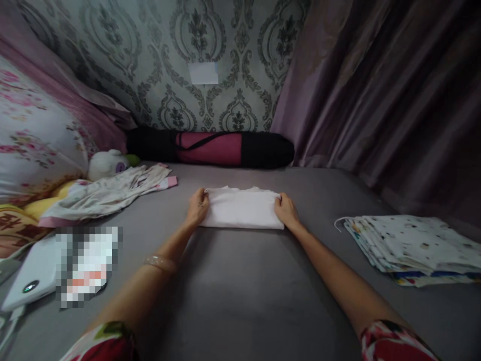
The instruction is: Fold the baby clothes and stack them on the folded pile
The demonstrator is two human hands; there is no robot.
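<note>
White cloth [244, 209], 1 pc, 12 o'clock on grey sheet [240, 286], folded to flat strip, fully or not can't tell; L hand [198, 206], fingers pinching L end; R hand [287, 211], ditto R end. Patterned cloth stack [417, 243], 2 o'clock: folded. Garment [112, 194], 10 o'clock: crumpled, unfolded

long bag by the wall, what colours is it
The long bag is black with a pinkish-red middle, head view.
</note>
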